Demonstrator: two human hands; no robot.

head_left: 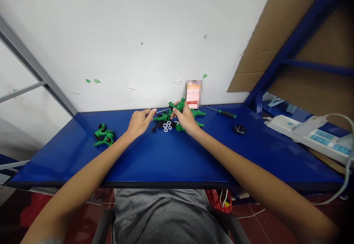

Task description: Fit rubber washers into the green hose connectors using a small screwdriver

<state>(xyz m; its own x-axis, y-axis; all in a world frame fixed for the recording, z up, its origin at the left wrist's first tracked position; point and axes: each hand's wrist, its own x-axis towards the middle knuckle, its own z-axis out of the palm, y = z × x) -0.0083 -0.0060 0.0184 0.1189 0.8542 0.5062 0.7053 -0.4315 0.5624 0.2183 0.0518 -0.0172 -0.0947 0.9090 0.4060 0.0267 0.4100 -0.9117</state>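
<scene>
Right hand (186, 118) first: its thumb and fingers grip a green connector (180, 105), raised just above the parts. Left of it, a thin shaft (162, 111) reaches from near the fingertips of the left hand (139, 123) toward the connector; whether that hand grasps it, I cannot tell. If the shaft is pushed against the connector, it could skid off the curved plastic into the right fingers. A loose pinch might let the connector twist and drop.

Directly below the right fingers lie white rings (166, 126) and, further left, a black ring (159, 125); a low wrist could scatter them. Loose green fittings (199, 113) crowd that hand's right side, leaving little room to set anything down. Behind it, a phone (193, 94) leans on the wall and could be knocked. Further right lies a screwdriver (227, 114).
</scene>
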